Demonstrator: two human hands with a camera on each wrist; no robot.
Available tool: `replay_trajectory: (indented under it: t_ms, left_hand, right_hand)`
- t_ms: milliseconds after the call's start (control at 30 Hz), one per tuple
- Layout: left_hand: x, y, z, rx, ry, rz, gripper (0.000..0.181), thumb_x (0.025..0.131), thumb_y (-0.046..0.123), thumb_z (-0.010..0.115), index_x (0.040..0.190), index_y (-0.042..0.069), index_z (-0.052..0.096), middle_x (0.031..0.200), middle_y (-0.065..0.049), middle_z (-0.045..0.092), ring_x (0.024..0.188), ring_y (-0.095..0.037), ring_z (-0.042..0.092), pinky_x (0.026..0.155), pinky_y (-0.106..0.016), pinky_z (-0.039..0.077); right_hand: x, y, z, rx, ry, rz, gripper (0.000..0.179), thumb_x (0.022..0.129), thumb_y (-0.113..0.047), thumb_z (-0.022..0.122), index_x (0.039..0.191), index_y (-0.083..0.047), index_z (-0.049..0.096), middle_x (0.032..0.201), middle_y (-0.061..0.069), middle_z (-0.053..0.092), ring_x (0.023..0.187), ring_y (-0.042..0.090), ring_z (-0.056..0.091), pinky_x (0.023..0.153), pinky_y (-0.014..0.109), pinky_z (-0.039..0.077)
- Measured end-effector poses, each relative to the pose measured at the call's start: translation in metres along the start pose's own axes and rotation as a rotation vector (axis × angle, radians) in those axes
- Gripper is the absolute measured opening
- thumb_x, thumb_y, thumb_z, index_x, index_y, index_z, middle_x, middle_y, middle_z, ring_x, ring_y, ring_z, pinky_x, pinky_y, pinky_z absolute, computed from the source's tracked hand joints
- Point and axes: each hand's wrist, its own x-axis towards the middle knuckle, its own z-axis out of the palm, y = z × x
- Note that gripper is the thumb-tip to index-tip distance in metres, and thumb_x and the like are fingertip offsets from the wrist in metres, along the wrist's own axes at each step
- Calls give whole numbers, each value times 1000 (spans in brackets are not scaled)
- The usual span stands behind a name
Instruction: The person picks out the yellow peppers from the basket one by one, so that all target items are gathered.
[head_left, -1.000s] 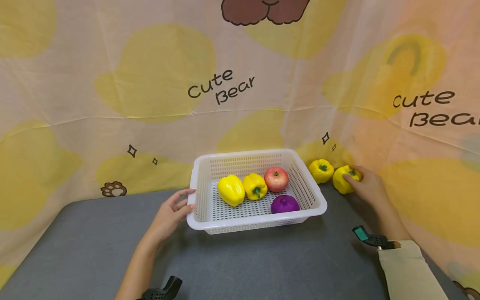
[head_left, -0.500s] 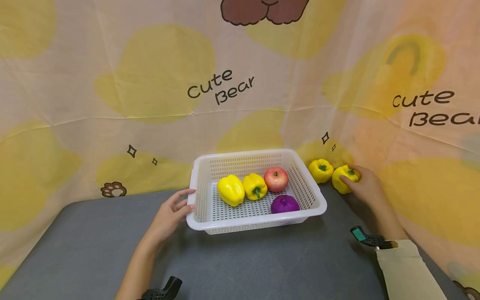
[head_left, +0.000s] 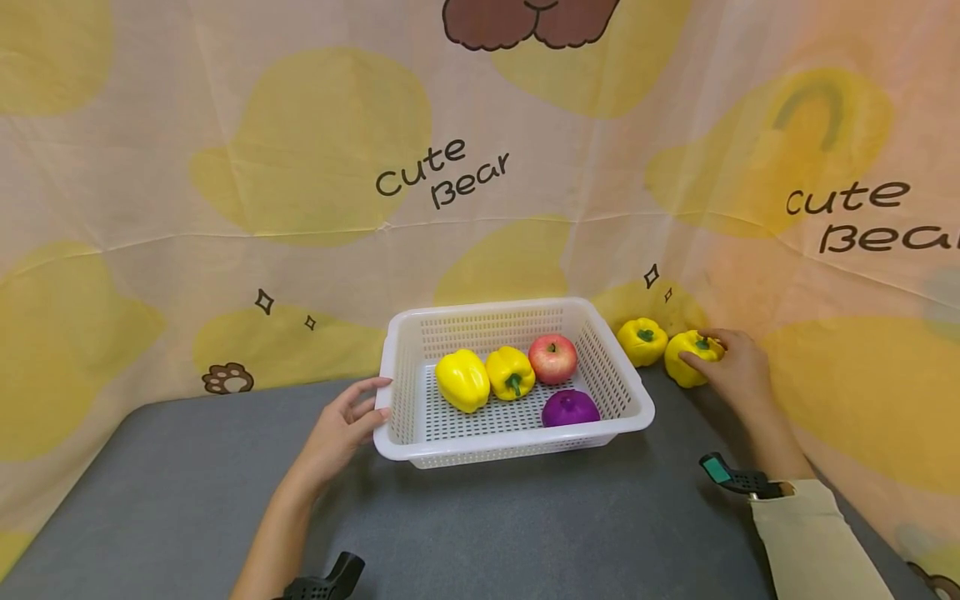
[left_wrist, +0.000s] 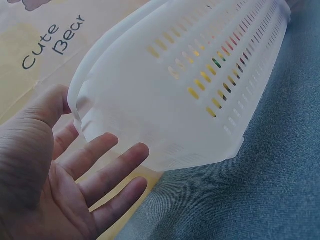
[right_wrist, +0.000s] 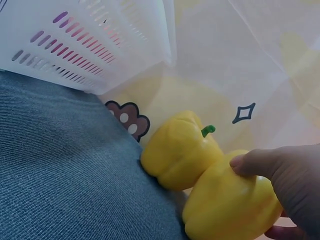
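Note:
In the head view, my left hand [head_left: 343, 429] is at the left end of a white perforated plastic basket [head_left: 517, 307]. The left wrist view shows its thumb and index finger gripping the rim, the other fingers spread beside the outer wall. At the far right, my right hand [head_left: 738, 371] holds a yellow bell pepper [head_left: 684, 365] between thumb and fingers; some fingers are hidden behind it. Another yellow bell pepper [right_wrist: 175, 150] sits against it in the right wrist view. The basket contains two yellow bell peppers, the larger one [head_left: 462, 381] leftmost, a red apple [head_left: 552, 359] and a purple round vegetable [head_left: 570, 408].
A grey cloth-covered table [head_left: 517, 533] lies under everything. Behind it and along the right side hangs a printed curtain [head_left: 315, 150], close to the basket's back edge and both loose peppers.
My right hand has shifted very slightly left on the bell pepper, its thumb further across the front. The left hand and basket stay where they were.

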Motion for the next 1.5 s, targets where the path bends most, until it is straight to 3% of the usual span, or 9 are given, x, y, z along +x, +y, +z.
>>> replay_trajectory:
  t_ms: [700,1033,1333,1500]
  left_hand:
    - [0,-1,1,-21,1,-4,52,100,27,63,147,14,44,147,-17,57,117,-24,68,90,-32,58]
    - [1,1,0,-9,8,-10,53,100,28,63,147,15,44,147,-16,57,118,-24,68,91,-32,58]
    - [2,0,0,-18,8,-14,53,100,28,63,147,15,44,147,-16,58,116,-22,68,90,-30,57]
    - [1,0,0,-14,7,-12,52,100,28,63,147,15,44,146,-17,58,115,-23,69,91,-30,57]
  right_hand:
    - [1,5,9,26,29,23,61,96,-34,69,139,7,54,140,35,53,129,53,47,108,65,37]
    - [2,6,1,-47,-10,-52,54,94,-25,67,137,6,56,137,36,55,125,55,48,104,68,37]
    - [10,7,9,37,4,-19,56,99,-25,64,142,8,50,142,36,51,130,54,46,109,66,36]
    - [16,12,16,56,19,-59,55,99,-22,63,143,8,49,142,37,51,131,55,46,108,67,36]
